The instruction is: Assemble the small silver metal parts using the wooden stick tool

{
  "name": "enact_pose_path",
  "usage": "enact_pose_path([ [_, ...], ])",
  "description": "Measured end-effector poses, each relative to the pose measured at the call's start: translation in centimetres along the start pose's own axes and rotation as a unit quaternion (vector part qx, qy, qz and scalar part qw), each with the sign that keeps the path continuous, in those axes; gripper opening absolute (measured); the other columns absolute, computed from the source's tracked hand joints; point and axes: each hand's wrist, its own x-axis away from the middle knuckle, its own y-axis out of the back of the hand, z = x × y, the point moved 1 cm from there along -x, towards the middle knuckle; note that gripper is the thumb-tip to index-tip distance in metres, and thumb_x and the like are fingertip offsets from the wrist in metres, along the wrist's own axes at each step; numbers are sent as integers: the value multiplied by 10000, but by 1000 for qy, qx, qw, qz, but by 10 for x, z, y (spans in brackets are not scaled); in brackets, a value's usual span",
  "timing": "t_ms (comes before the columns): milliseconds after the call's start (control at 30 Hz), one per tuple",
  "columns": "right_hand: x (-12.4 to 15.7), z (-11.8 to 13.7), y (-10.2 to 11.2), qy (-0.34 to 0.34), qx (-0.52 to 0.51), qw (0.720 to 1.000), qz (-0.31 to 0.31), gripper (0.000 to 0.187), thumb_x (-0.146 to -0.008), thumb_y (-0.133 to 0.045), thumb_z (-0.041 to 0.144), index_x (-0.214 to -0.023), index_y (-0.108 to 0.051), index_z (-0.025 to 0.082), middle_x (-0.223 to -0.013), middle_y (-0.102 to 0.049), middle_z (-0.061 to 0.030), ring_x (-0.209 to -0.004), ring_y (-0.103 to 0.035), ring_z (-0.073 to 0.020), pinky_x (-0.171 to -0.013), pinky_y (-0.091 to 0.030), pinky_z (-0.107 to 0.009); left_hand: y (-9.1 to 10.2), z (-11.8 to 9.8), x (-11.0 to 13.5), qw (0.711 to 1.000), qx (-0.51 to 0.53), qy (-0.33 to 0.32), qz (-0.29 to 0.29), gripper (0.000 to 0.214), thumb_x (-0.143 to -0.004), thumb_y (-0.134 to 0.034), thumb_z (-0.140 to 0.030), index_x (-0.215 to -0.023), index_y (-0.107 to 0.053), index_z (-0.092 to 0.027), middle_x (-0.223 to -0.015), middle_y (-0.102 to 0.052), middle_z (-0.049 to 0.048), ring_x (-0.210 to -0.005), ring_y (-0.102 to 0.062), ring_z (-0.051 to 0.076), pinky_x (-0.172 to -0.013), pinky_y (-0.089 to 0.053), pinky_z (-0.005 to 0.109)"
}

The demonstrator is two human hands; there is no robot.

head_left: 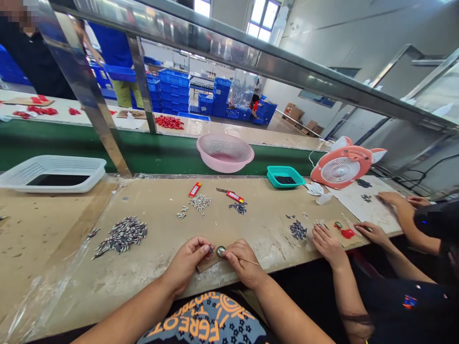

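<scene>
My left hand (pixel 186 263) rests at the near edge of the worktable (pixel 161 277), its fingers pinched on a small dark piece next to a small round metal part (pixel 220 251). My right hand (pixel 244 263) is closed too, holding a thin stick (pixel 249 261) that points right, with its fingertips touching the round part. A heap of small dark-and-white pieces (pixel 122 235) lies to the left of my hands.
Smaller heaps (pixel 200 202) and two red-handled cutters (pixel 231 194) lie mid-table. A pink bowl (pixel 224 152), teal tray (pixel 285 176), white basket (pixel 53 173) and pink fan (pixel 340 167) stand behind. A co-worker's hands (pixel 328 246) work at the right. Other people stand beyond the green belt.
</scene>
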Motion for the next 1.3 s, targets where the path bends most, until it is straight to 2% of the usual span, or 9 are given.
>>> enact_pose_path([
  [133,-1,0,-1,-21,-35,999,-5,258,-935,-436,299,-863,-662,197,-792,-664,-41,-782,-578,-162,-802,-404,-329,1,1,1,1000,-3,7,5,141,-785,-646,-313,-819,-620,-178,-787,-631,9,-700,-516,119,-693,-404,229],
  [300,-3,11,-1,-84,-174,978,-83,341,-951,-382,354,-824,-651,188,-713,-618,-41,-744,-581,-166,-728,-453,-311,1,-1,2,1000,9,10,10,153,-787,-642,-325,-818,-621,-177,-797,-639,20,-714,-532,130,-700,-411,238],
  [433,-8,26,-2,-70,-226,966,-107,347,-947,-387,376,-829,-654,189,-719,-618,-49,-747,-583,-171,-737,-466,-320,1,-2,3,999,21,26,23,166,-775,-655,-336,-810,-624,-177,-769,-638,17,-702,-543,132,-687,-414,239],
  [600,-12,31,-6,-71,-207,970,-111,355,-938,-396,405,-831,-656,189,-715,-630,-57,-756,-587,-181,-743,-478,-330,1,-2,3,998,40,38,38,182,-750,-679,-346,-803,-624,-180,-750,-641,8,-689,-553,132,-687,-419,243],
  [833,-15,30,-8,-59,-182,977,-95,337,-946,-398,372,-832,-658,190,-727,-636,-51,-755,-581,-169,-735,-468,-317,1,0,4,998,38,26,45,159,-785,-646,-323,-817,-606,-172,-765,-647,25,-716,-554,140,-700,-418,251],
  [1300,-17,42,-2,28,-107,991,-81,279,-950,-384,313,-896,-643,225,-778,-658,-38,-779,-587,-168,-775,-451,-344,-1,-8,5,999,29,17,21,164,-768,-661,-336,-796,-612,-182,-783,-636,14,-702,-540,137,-692,-411,244],
])
